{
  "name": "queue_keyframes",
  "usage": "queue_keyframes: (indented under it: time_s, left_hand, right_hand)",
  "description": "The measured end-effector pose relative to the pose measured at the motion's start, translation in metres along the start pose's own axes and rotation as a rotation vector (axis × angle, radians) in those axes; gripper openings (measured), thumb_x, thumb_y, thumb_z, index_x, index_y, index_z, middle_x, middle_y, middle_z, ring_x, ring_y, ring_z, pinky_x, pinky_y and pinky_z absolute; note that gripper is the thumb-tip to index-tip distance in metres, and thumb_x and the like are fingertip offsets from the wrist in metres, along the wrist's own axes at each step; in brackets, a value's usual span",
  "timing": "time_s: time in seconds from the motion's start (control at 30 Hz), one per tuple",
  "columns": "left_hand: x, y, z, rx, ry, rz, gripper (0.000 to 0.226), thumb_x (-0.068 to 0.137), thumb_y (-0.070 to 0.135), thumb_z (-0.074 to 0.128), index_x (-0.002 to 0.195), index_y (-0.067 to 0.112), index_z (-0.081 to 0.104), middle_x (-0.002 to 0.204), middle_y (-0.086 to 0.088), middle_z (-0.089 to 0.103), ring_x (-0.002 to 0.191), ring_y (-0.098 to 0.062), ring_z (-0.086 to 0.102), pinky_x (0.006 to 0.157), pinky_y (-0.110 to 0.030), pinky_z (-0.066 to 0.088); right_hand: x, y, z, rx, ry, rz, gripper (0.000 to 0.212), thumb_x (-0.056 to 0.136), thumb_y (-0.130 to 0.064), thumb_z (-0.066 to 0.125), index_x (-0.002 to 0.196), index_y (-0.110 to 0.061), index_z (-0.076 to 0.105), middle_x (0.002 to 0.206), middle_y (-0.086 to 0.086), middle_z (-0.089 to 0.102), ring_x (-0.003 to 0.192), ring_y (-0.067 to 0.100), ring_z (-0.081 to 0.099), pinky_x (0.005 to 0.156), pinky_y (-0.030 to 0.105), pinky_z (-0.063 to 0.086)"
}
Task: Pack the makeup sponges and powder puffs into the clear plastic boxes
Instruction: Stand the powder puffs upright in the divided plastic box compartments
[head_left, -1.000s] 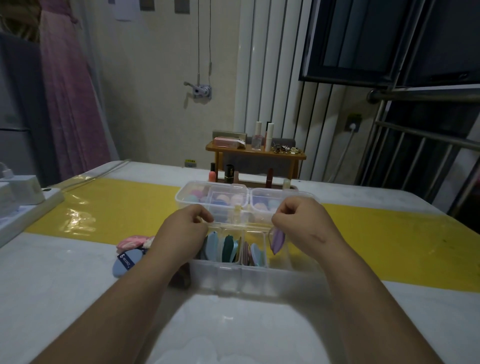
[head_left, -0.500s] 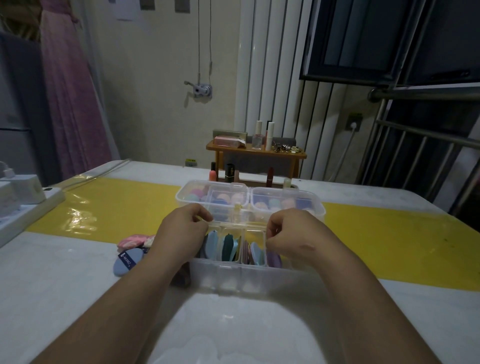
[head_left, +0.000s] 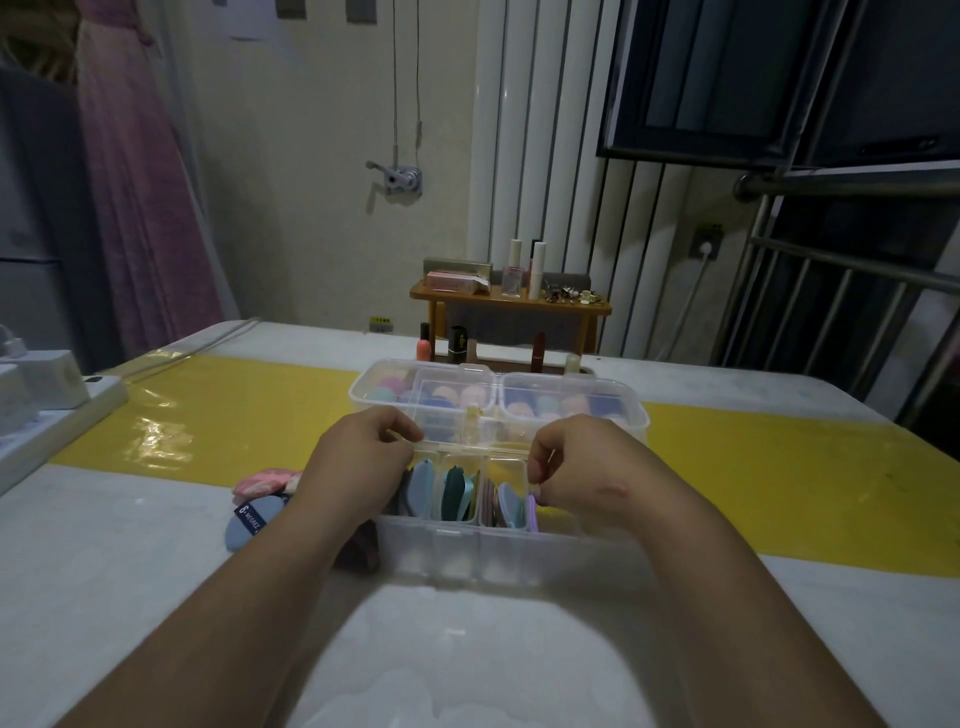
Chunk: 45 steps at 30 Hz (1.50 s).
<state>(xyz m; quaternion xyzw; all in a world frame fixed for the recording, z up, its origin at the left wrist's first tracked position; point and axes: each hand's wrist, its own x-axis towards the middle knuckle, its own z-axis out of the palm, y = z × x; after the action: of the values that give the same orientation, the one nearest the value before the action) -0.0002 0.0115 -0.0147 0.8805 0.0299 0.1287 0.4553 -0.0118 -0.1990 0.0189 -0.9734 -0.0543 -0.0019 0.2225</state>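
The table (head_left: 130, 597), yellow-banded, bears clear boxes (head_left: 498, 561), loose puffs (head_left: 252, 519), a power strip (head_left: 62, 415).

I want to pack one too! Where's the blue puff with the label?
Head view: the blue puff lies on the white table, left of the open clear box, beside the left forearm, just nearer than a pink puff.

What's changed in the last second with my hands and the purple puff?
The right hand has lowered the purple puff into the right-hand compartment of the open box, still pinching it. The left hand kept holding the box's back edge; the closed box behind and the loose puffs did not move.
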Motion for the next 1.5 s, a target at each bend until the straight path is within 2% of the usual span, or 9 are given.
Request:
queue_keyframes:
  time_s: [0.3,0.5,0.77,0.87,1.07,1.17,1.2,1.3,1.5]
  left_hand:
    - [0.003,-0.003,-0.002,-0.032,0.041,0.009,0.02,0.089,0.011,0.058,0.093,0.028,0.067,0.087,0.004,0.066,0.071,-0.02,0.062,0.066,-0.036,0.055]
    - [0.008,-0.009,-0.007,-0.022,0.086,0.0,0.017,0.088,0.013,0.062,0.088,0.029,0.068,0.087,0.004,0.067,0.075,-0.016,0.062,0.069,-0.034,0.052]
    - [0.021,-0.028,-0.023,-0.008,0.121,-0.062,0.031,0.088,0.002,0.057,0.08,0.03,0.069,0.083,0.01,0.072,0.086,-0.02,0.066,0.078,-0.045,0.058]
    - [0.025,-0.038,-0.027,0.056,0.138,-0.087,0.031,0.085,0.008,0.059,0.078,0.036,0.069,0.081,0.017,0.071,0.085,-0.019,0.067,0.081,-0.049,0.057]
    - [0.022,-0.037,-0.03,0.45,0.104,-0.06,0.029,0.084,0.009,0.059,0.086,0.038,0.064,0.102,0.003,0.07,0.091,-0.024,0.064,0.08,-0.037,0.054]
    - [0.02,-0.036,-0.03,0.609,0.063,-0.067,0.012,0.087,0.028,0.068,0.099,0.029,0.068,0.104,0.001,0.067,0.095,-0.023,0.061,0.076,-0.032,0.05]
    - [0.019,-0.035,-0.03,0.646,0.047,-0.074,0.019,0.086,0.036,0.07,0.102,0.026,0.068,0.103,0.001,0.067,0.095,-0.023,0.061,0.074,-0.03,0.047]
    - [0.016,-0.032,-0.03,0.705,0.015,-0.087,0.033,0.083,0.043,0.072,0.108,0.02,0.07,0.103,-0.001,0.068,0.095,-0.022,0.062,0.073,-0.029,0.046]
    - [0.015,-0.031,-0.032,0.686,0.019,-0.102,0.031,0.075,0.04,0.075,0.096,0.018,0.071,0.095,-0.001,0.069,0.088,-0.021,0.063,0.073,-0.03,0.052]
  right_hand:
    - [-0.002,0.0,-0.003,0.057,0.011,-0.013,0.017,0.077,-0.005,0.068,0.075,-0.022,0.07,0.081,-0.006,0.068,0.082,0.014,0.064,0.078,0.037,0.06]
    - [-0.002,0.0,-0.003,0.086,0.031,-0.015,0.017,0.078,-0.007,0.063,0.075,-0.022,0.071,0.081,-0.006,0.069,0.081,0.014,0.064,0.08,0.039,0.06]
    - [-0.003,-0.002,0.0,0.15,0.127,-0.082,0.017,0.081,-0.012,0.058,0.077,-0.025,0.067,0.081,-0.009,0.065,0.08,0.013,0.062,0.078,0.042,0.058]
    - [-0.003,-0.004,0.004,0.171,0.164,-0.117,0.016,0.083,-0.013,0.059,0.08,-0.026,0.067,0.081,-0.01,0.065,0.08,0.012,0.061,0.078,0.04,0.058]
    - [-0.003,-0.009,0.011,0.184,0.18,-0.172,0.02,0.086,-0.012,0.059,0.085,-0.031,0.065,0.086,-0.011,0.064,0.079,0.01,0.06,0.073,0.033,0.056]
    - [-0.004,-0.009,0.011,0.188,0.174,-0.176,0.021,0.086,-0.012,0.059,0.085,-0.032,0.064,0.086,-0.01,0.064,0.079,0.009,0.059,0.069,0.027,0.053]
    - [-0.004,-0.009,0.011,0.187,0.172,-0.178,0.021,0.086,-0.012,0.059,0.085,-0.032,0.063,0.086,-0.01,0.064,0.079,0.009,0.059,0.07,0.027,0.052]
    - [-0.004,-0.009,0.011,0.179,0.167,-0.18,0.02,0.086,-0.013,0.059,0.086,-0.032,0.064,0.088,-0.01,0.064,0.08,0.009,0.059,0.071,0.028,0.053]
    - [-0.003,-0.009,0.011,0.173,0.163,-0.181,0.02,0.086,-0.013,0.059,0.086,-0.033,0.063,0.089,-0.01,0.064,0.082,0.009,0.059,0.072,0.028,0.053]
